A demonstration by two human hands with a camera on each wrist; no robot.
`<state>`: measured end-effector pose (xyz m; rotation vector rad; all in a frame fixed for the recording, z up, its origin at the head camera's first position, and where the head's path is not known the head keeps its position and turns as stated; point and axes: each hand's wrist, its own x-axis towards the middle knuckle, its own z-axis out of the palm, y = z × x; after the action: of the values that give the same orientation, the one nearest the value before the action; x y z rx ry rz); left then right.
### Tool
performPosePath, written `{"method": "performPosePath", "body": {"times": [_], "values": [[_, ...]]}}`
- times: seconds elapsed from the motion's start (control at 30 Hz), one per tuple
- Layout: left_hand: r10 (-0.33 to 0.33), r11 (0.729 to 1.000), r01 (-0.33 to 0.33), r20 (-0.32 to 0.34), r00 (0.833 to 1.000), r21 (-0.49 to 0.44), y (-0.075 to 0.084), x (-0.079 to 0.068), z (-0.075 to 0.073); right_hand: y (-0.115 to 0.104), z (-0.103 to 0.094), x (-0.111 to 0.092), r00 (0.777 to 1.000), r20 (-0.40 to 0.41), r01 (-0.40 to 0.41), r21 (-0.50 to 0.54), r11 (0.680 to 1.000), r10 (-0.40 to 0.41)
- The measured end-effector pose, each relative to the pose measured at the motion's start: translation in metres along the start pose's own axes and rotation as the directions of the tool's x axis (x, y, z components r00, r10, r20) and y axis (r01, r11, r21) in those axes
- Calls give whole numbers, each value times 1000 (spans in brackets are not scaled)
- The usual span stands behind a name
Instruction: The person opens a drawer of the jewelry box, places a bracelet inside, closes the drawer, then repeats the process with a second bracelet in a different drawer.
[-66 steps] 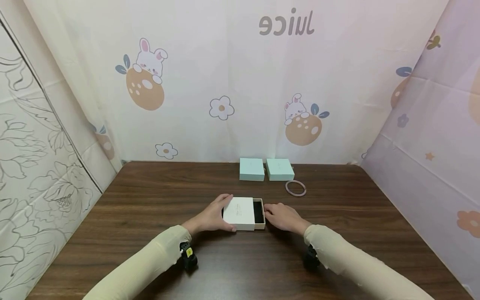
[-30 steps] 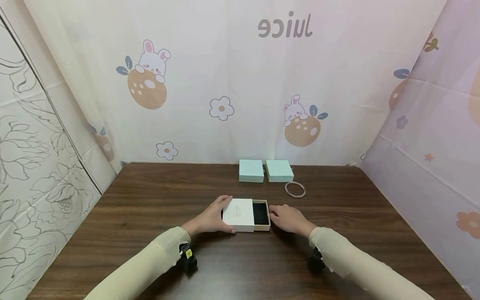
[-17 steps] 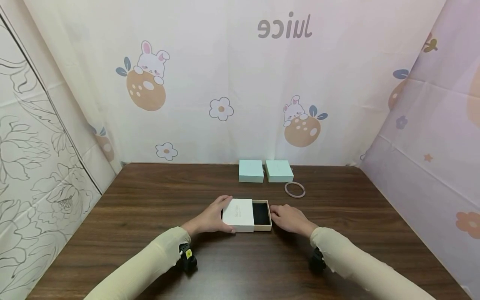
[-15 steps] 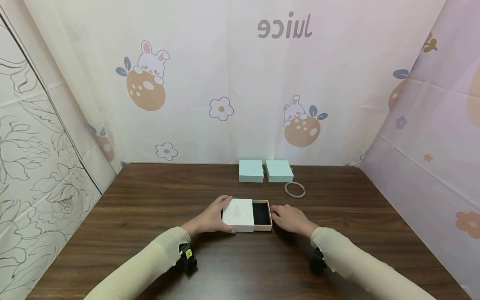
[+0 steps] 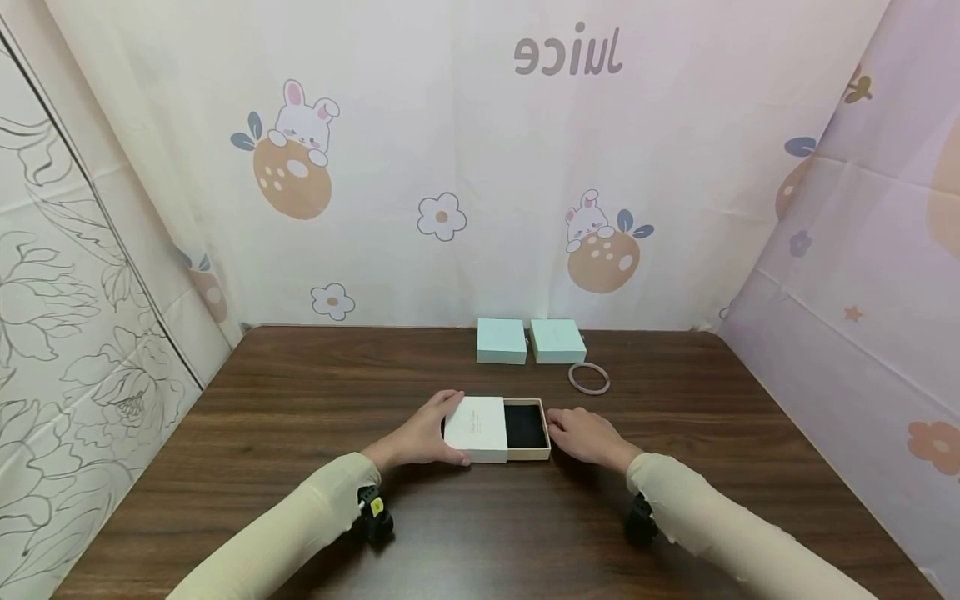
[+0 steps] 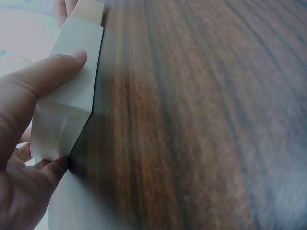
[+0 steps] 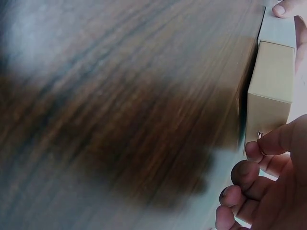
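Observation:
A small white drawer-style gift box lies on the table, its sleeve [image 5: 476, 429] on the left. The cream drawer [image 5: 545, 450] sticks out to the right, with a black lining [image 5: 525, 427] inside. My left hand [image 5: 426, 429] grips the sleeve, thumb along its near side and fingers around its left end and far side. At the drawer's end face my right hand [image 5: 588, 435] pinches a small pull [image 7: 259, 135] between thumb and index finger. In the right wrist view the other fingers of that hand are curled beside the table surface.
Two mint-green boxes, one on the left [image 5: 502, 342] and one on the right [image 5: 558, 342], stand at the table's back edge. A pale ring-shaped band [image 5: 589, 378] lies in front of the right one. A printed curtain [image 5: 375, 167] hangs behind the table [image 5: 315, 367].
My right hand has moved to the right, drawing the drawer farther out of the sleeve and showing more black lining. The left hand has kept its grip in place.

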<state>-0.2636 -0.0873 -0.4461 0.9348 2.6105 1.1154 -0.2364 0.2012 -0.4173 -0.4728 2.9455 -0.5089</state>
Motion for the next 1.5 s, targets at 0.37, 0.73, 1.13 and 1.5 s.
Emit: {"method": "performPosePath", "body": {"times": [0.37, 0.73, 1.13, 1.5], "values": [[-25, 1000, 25, 7, 1000, 2, -1, 1, 0, 5, -1, -2, 1000, -1, 16, 9, 1000, -16], [-7, 1000, 7, -5, 1000, -3, 1, 0, -1, 8, -2, -3, 1000, 6, -4, 17, 1000, 4], [7, 1000, -7, -8, 1000, -8, 0, 0, 0, 11, -1, -6, 1000, -8, -8, 21, 1000, 8], [-4, 1000, 4, -3, 1000, 1, 0, 0, 0, 18, -5, -6, 999, -6, -31, 24, 999, 31]]}}
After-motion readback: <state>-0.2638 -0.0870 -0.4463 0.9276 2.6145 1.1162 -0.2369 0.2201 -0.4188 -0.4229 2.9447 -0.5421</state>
